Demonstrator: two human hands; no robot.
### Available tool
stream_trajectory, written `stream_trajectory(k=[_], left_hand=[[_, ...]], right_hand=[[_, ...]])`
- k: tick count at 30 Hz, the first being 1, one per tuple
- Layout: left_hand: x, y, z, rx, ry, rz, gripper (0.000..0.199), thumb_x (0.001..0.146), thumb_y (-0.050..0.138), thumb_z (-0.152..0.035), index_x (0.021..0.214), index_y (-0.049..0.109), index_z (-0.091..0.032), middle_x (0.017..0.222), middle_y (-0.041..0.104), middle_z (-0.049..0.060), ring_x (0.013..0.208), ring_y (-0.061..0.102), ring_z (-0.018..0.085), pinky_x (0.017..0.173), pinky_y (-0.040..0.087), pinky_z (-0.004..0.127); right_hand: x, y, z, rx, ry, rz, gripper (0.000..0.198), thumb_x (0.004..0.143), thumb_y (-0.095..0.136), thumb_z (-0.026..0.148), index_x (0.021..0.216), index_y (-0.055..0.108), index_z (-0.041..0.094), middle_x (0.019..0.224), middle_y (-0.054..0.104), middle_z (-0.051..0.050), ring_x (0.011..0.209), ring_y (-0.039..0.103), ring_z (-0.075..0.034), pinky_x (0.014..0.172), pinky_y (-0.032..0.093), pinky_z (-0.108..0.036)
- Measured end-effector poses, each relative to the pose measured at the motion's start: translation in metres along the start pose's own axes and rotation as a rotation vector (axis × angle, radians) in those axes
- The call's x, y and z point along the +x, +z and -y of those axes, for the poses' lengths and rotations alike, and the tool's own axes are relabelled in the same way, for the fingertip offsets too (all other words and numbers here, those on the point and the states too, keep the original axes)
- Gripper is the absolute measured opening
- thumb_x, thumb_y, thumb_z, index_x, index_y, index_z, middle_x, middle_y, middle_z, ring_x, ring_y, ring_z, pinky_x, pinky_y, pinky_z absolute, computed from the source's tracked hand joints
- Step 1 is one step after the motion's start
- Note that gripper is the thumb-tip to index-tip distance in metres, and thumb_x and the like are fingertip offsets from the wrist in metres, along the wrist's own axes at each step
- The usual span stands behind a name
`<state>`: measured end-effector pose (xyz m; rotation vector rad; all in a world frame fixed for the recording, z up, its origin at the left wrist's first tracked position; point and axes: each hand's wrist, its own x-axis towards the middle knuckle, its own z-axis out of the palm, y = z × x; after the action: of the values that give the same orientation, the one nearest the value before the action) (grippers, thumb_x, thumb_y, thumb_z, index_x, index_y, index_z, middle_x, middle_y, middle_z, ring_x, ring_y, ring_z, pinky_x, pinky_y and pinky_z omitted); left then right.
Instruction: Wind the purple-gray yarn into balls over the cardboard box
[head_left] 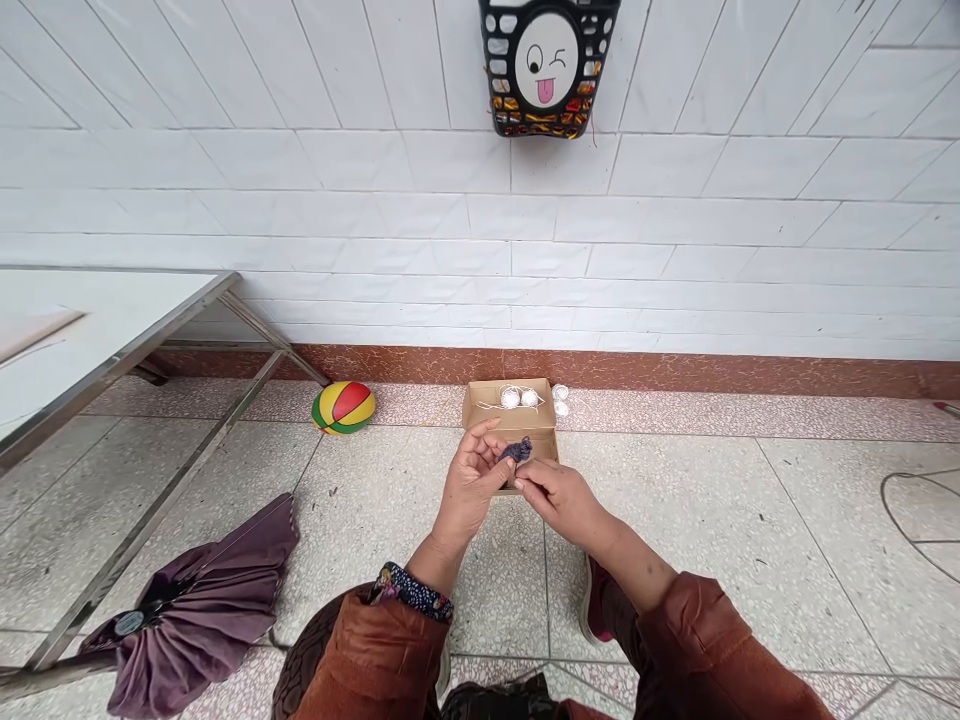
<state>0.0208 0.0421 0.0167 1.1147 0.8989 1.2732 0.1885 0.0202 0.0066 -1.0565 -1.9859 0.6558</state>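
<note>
My left hand (466, 482) pinches a small dark purple bundle (517, 450) that looks like yarn between thumb and fingers. Close against it on the right, the thumb and fingers of my right hand (562, 497) are pressed together; whatever they grip is too small to make out. Beneath and beyond both hands, an open cardboard box (484, 414) lies on the floor, partly hidden by them. In its far half are two white round balls (510, 398) with loose white string. Two more white balls (561, 408) sit just outside its right edge.
A black basket (501, 60) with a winking face and colourful strands hangs on the tiled wall. A striped ball (345, 407) rests by the skirting. Left are a metal-framed table (112, 290) and a purple folded umbrella (217, 600). A wire (900, 525) lies far right.
</note>
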Motion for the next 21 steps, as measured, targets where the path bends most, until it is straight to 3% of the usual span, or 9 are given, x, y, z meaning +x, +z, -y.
stream_trajectory(k=[3, 6, 11, 16, 21], left_hand=[[0.000, -0.004, 0.003, 0.245, 0.099, -0.050, 0.052, 0.080, 0.070, -0.015, 0.129, 0.055, -0.024, 0.089, 0.061, -0.002, 0.081, 0.059, 0.012, 0.081, 0.047, 0.027], [-0.002, -0.005, 0.004, 0.419, 0.151, 0.011, 0.053, 0.080, 0.068, -0.013, 0.130, 0.056, -0.024, 0.091, 0.063, -0.001, 0.082, 0.060, 0.014, 0.081, 0.048, 0.030], [-0.007, 0.001, -0.004, 0.231, 0.045, 0.220, 0.056, 0.084, 0.069, -0.019, 0.137, 0.051, -0.024, 0.092, 0.064, 0.001, 0.085, 0.063, 0.014, 0.080, 0.050, 0.030], [-0.005, 0.002, -0.008, 0.068, 0.002, 0.132, 0.052, 0.081, 0.074, -0.021, 0.128, 0.052, -0.024, 0.088, 0.062, -0.002, 0.082, 0.062, 0.011, 0.077, 0.049, 0.025], [0.000, -0.005, -0.003, 0.154, 0.024, -0.021, 0.049, 0.077, 0.072, -0.017, 0.122, 0.054, -0.022, 0.091, 0.064, -0.001, 0.081, 0.062, 0.012, 0.079, 0.049, 0.027]], right_hand=[[0.001, -0.007, 0.007, 0.029, -0.058, -0.033, 0.016, 0.101, 0.052, 0.025, 0.097, 0.067, 0.022, 0.084, 0.068, -0.004, 0.076, 0.064, -0.016, 0.070, 0.051, -0.027], [0.007, -0.018, 0.002, 0.058, -0.073, -0.134, 0.015, 0.101, 0.055, 0.025, 0.097, 0.070, 0.023, 0.086, 0.070, -0.004, 0.078, 0.065, -0.017, 0.071, 0.052, -0.028], [0.015, -0.020, -0.017, 0.048, 0.066, -0.197, 0.018, 0.099, 0.057, 0.023, 0.087, 0.070, 0.022, 0.078, 0.068, -0.003, 0.075, 0.064, -0.018, 0.070, 0.051, -0.028], [0.007, -0.003, -0.022, 0.047, 0.087, -0.060, 0.017, 0.099, 0.052, 0.018, 0.097, 0.069, 0.021, 0.087, 0.071, -0.004, 0.082, 0.067, -0.018, 0.075, 0.052, -0.028], [-0.001, 0.000, -0.012, -0.087, 0.026, 0.045, 0.019, 0.102, 0.052, 0.026, 0.096, 0.069, 0.022, 0.083, 0.068, -0.004, 0.078, 0.066, -0.018, 0.069, 0.051, -0.027]])
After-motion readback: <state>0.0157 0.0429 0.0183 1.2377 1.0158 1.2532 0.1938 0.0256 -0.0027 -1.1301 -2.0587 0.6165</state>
